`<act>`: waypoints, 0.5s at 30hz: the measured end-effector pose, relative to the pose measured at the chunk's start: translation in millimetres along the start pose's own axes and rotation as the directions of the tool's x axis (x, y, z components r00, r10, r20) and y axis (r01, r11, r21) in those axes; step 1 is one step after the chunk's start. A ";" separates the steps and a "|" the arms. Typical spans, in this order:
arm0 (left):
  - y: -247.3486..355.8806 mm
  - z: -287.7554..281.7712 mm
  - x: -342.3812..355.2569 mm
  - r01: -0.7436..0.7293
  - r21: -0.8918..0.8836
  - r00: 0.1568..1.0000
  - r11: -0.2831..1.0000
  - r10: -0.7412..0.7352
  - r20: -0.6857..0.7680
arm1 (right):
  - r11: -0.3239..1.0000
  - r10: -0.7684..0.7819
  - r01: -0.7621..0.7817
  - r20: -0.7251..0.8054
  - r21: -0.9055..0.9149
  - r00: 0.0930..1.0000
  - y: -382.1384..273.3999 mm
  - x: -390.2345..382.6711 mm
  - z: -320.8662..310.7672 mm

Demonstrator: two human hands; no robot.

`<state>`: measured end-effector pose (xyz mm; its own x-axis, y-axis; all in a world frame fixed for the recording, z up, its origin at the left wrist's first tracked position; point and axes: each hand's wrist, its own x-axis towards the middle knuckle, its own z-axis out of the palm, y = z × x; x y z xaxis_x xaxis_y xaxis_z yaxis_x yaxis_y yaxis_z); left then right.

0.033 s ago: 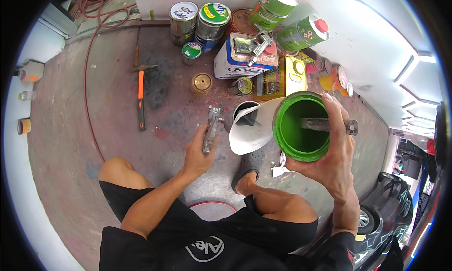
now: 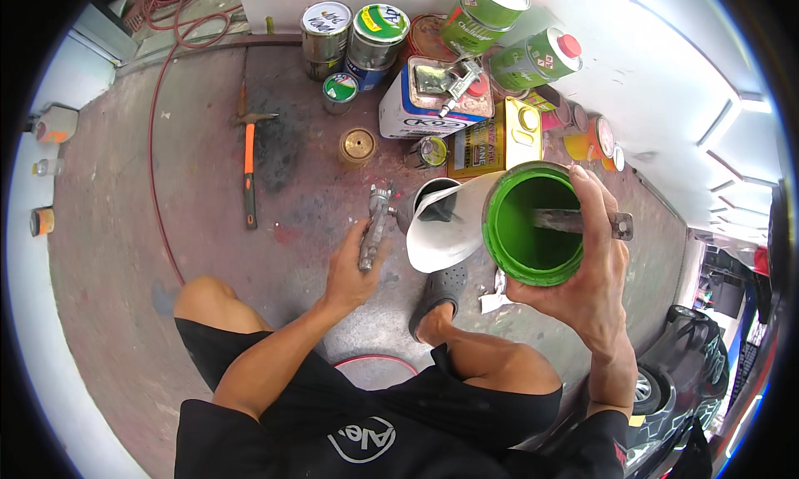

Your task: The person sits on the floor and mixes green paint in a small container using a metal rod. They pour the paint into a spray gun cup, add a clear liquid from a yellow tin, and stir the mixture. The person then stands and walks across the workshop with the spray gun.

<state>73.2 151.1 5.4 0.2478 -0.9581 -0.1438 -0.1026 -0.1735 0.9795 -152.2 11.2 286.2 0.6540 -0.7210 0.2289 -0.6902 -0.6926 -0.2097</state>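
Observation:
My left hand [image 2: 354, 271] is closed around a metal spray gun [image 2: 377, 227], held low over the floor. A cup with a dark inside [image 2: 426, 198] sits just right of the gun; the joint between them is partly hidden. My right hand [image 2: 587, 279] grips a paint can [image 2: 491, 229], tilted so its green-coated mouth faces me. Green paint [image 2: 528, 246] coats the inside. A flat, stained stirring stick [image 2: 566, 221] reaches into the can, with my fingers over its outer part. A white, paper-like cone [image 2: 445, 233] hangs between can and cup, covering part of the cup.
Paint tins [image 2: 379, 42], green cans [image 2: 537, 59], a yellow can [image 2: 520, 134] and a white-blue can [image 2: 424, 113] with another spray gun [image 2: 460, 86] on top stand ahead. A hammer [image 2: 250, 171] and red hose [image 2: 151, 163] lie left. My shoe [image 2: 445, 292] is below the cone.

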 end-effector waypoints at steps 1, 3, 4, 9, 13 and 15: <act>3.4 0.7 3.3 -0.008 -0.002 1.000 1.000 0.008 -0.001 | 1.000 -0.008 0.008 0.010 -0.010 1.000 -0.4 2.1 -2.2; 7.9 0.7 8.0 -0.013 0.003 1.000 1.000 0.013 0.006 | 1.000 -0.014 0.015 0.015 -0.012 1.000 -1.3 5.3 -3.6; 9.7 -0.2 8.3 -0.007 0.009 1.000 1.000 0.007 0.017 | 1.000 -0.015 0.015 0.019 -0.014 1.000 -3.0 6.7 -5.1; 9.4 0.5 9.9 -0.099 0.048 0.995 0.994 0.098 0.027 | 0.994 -0.054 0.059 0.053 -0.087 0.997 -10.1 13.6 -14.5; 6.5 0.2 8.6 -0.108 0.086 0.994 0.990 0.107 0.021 | 0.991 -0.059 0.069 0.084 -0.116 0.995 -12.8 15.7 -16.8; 7.6 0.4 8.7 -0.123 0.103 0.992 0.987 0.122 0.018 | 0.989 -0.066 0.076 0.081 -0.126 0.995 -12.1 15.2 -16.1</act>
<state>74.2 141.3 11.5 0.2157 -0.9761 -0.0256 -0.2314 -0.0765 0.9698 -139.0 8.9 307.5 0.7212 -0.6729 0.1644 -0.6720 -0.7373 -0.0699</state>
